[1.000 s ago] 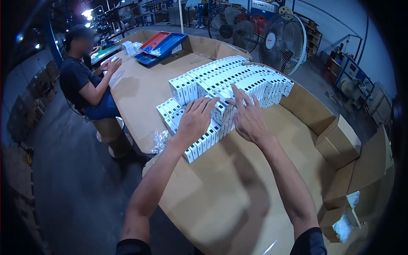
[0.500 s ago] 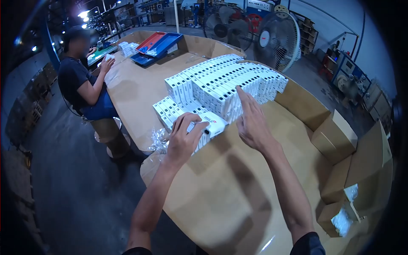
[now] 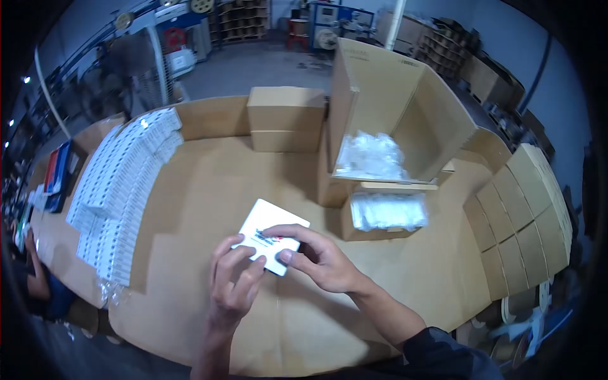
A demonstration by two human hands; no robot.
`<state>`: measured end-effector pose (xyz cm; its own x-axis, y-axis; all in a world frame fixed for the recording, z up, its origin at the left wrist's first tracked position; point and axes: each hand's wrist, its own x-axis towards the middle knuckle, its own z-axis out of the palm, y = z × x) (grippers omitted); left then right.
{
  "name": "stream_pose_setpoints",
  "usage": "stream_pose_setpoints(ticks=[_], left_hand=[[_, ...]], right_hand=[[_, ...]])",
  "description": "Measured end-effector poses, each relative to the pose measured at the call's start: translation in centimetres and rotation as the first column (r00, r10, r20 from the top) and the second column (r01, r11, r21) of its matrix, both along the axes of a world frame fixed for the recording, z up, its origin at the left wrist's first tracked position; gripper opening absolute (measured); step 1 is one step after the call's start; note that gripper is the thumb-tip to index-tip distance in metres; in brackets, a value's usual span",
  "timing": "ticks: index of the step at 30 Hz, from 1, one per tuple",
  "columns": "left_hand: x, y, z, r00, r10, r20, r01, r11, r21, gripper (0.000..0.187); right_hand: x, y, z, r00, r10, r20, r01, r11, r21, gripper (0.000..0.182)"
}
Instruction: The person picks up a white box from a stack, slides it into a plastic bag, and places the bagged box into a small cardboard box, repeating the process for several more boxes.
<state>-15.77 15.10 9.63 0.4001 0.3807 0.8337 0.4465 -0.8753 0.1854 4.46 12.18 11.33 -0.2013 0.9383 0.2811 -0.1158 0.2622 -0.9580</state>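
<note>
A small flat white box (image 3: 267, 216) with dark print and a red mark is held over the middle of the table, tilted at an angle. My left hand (image 3: 233, 278) grips its near left side with bent fingers. From the right, my right hand (image 3: 326, 258) holds it with the thumb at the near corner and fingers across the printed face. Rows of similar white boxes (image 3: 117, 183) are stacked on the left of the table.
A large open carton (image 3: 437, 136) containing clear plastic stands behind a smaller carton (image 3: 373, 235) of clear plastic packets. Closed brown boxes (image 3: 286, 117) sit at the back, with more stacked cartons (image 3: 522, 228) on the right. Another person's arm (image 3: 39, 278) shows at far left.
My view has swung right. The white box has left the stacked rows and is now between both hands over the table's middle. My right hand, formerly free beside the stack, has closed on it.
</note>
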Motion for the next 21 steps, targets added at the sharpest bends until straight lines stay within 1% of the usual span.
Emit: stream_pose_setpoints(ticks=[2, 3, 4, 5, 6, 7, 8, 9, 10, 12, 13, 14, 15, 17, 20, 21], left_hand=[[4.3, -0.6, 1.9, 0.989, -0.126, -0.08, 0.115, 0.985, -0.132, 0.033], [6.3, -0.5, 3.2, 0.975, -0.187, -0.116, 0.161, 0.967, -0.198, 0.03], [8.4, -0.1, 4.2, 0.957, -0.273, -0.101, 0.239, 0.935, -0.263, 0.03], [10.4, 0.5, 4.8, 0.948, -0.299, -0.106, 0.258, 0.922, -0.29, 0.03], [12.3, 1.0, 5.3, 0.941, -0.32, -0.11, 0.271, 0.908, -0.318, 0.03], [14.3, 1.9, 5.9, 0.936, -0.334, -0.114, 0.278, 0.897, -0.343, 0.03], [16.8, 3.2, 6.8, 0.918, -0.378, -0.123, 0.317, 0.883, -0.345, 0.019], [19.3, 4.8, 6.6, 0.914, -0.382, -0.139, 0.309, 0.875, -0.373, 0.015], [21.9, 6.4, 6.8, 0.901, -0.418, -0.119, 0.327, 0.832, -0.448, 0.015], [26.6, 10.7, 5.9, 0.842, -0.429, -0.328, 0.24, 0.841, -0.485, 0.016], [28.7, 13.0, 5.4, 0.754, -0.43, -0.497, 0.093, 0.818, -0.567, 0.025], [30.3, 14.8, 4.6, 0.629, -0.444, -0.639, -0.071, 0.785, -0.615, 0.035], [31.8, 15.8, 3.9, 0.528, -0.471, -0.707, -0.169, 0.757, -0.631, 0.044], [33.9, 17.1, 2.0, 0.298, -0.539, -0.788, -0.369, 0.697, -0.616, 0.062], [34.7, 19.9, -3.5, 0.081, -0.639, -0.765, -0.35, 0.7, -0.622, 0.074], [34.8, 20.9, -5.7, 0.077, -0.635, -0.769, -0.36, 0.702, -0.615, 0.072]], right_hand=[[5.0, -2.4, 0.7, 0.989, -0.1, 0.104, 0.105, 0.993, -0.045, 0.03], [6.8, -3.1, 0.9, 0.982, -0.178, 0.062, 0.181, 0.982, -0.053, 0.022], [9.1, -3.6, 1.2, 0.966, -0.222, 0.131, 0.228, 0.973, -0.039, 0.019], [11.7, -4.0, 1.6, 0.945, -0.261, 0.198, 0.271, 0.962, -0.025, 0.018], [14.2, -4.2, 2.0, 0.906, -0.319, 0.279, 0.326, 0.945, 0.024, 0.016], [16.4, -4.2, 2.4, 0.886, -0.38, 0.267, 0.368, 0.925, 0.094, 0.019], [19.0, -4.1, 3.0, 0.807, -0.465, 0.364, 0.406, 0.884, 0.23, 0.021], [21.4, -4.0, 3.7, 0.71, -0.551, 0.438, 0.422, 0.831, 0.363, 0.023], [23.2, -3.7, 4.4, 0.657, -0.607, 0.447, 0.46, 0.792, 0.401, 0.023], [26.2, -3.2, 6.0, 0.535, -0.71, 0.458, 0.524, 0.704, 0.48, 0.024], [27.3, -3.3, 6.6, 0.502, -0.669, 0.548, 0.553, 0.736, 0.391, 0.023], [28.3, -2.8, 6.3, 0.518, -0.683, 0.515, 0.523, 0.729, 0.441, 0.023], [29.1, -2.2, 5.9, 0.534, -0.696, 0.48, 0.49, 0.718, 0.495, 0.023], [30.2, -1.6, 5.6, 0.545, -0.677, 0.495, 0.482, 0.736, 0.476, 0.022], [31.0, -0.8, 5.3, 0.581, -0.647, 0.494, 0.482, 0.762, 0.432, 0.021], [31.2, -0.6, 5.2, 0.593, -0.641, 0.487, 0.485, 0.768, 0.419, 0.021]])
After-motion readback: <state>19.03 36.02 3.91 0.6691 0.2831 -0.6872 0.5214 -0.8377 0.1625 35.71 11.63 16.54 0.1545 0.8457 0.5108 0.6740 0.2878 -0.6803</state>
